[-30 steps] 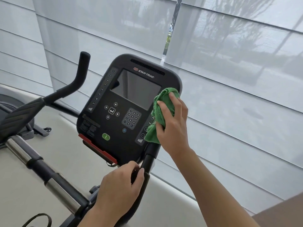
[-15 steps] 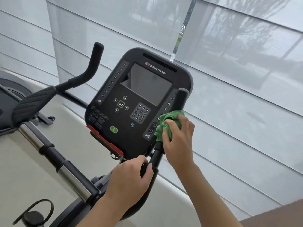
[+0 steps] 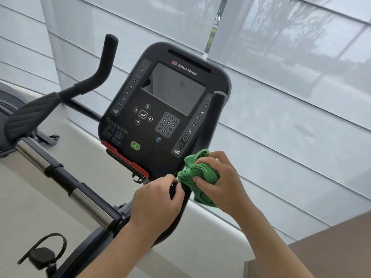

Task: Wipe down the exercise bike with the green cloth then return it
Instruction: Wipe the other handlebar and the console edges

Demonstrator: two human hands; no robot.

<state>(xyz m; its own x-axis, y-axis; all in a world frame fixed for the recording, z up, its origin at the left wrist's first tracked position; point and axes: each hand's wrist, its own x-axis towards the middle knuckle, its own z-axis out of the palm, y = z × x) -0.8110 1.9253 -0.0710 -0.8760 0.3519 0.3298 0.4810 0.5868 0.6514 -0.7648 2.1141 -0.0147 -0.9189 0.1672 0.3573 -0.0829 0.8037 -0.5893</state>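
Right hand [image 3: 222, 183] clutches bunched green cloth [image 3: 197, 175] against the black right handlebar [image 3: 217, 109]; left hand [image 3: 158, 201] grips the bar just below.

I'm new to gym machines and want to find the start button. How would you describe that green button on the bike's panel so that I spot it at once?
Find the big black console with the grey screen. Go down past the screen to the lower edge, just above the red strip. The green button sits there, left of the number keypad: an oval, and the only green key among grey ones.
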